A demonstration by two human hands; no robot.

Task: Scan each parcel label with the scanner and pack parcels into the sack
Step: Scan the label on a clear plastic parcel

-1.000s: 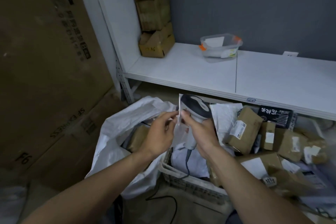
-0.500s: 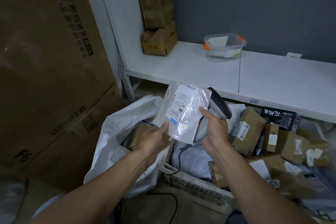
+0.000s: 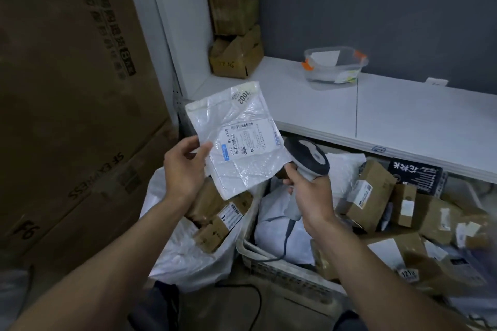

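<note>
left hand (image 3: 185, 169): up above the sack, thumb on the front and fingers (image 3: 187, 142) curled behind, pinching the parcel by its lower left edge.
parcel (image 3: 242, 169): flat white plastic mailer, held tilted with its face to the camera, over the sack's mouth.
label (image 3: 248, 138): white, stuck across the middle of the parcel. Barcodes show, but the print is too small to read.
right hand (image 3: 313, 196): fingers wrapped tight round the scanner's handle.
scanner (image 3: 306, 158): dark head with a grey top, nose right at the parcel's right edge. Its cable (image 3: 287, 236) drops down into the crate.
sack (image 3: 183, 258): white and open, against the crate's left side, with brown boxes (image 3: 220, 220) inside.
crate (image 3: 285, 274): pale plastic, below the shelf's front edge. White mailers lie in it, and brown parcels (image 3: 371, 193) are heaped towards its right.
shelf (image 3: 403, 113): white — a clear tub (image 3: 334, 67) sits near the back edge, and two cardboard boxes (image 3: 234, 27) are stacked in the back left corner.
</note>
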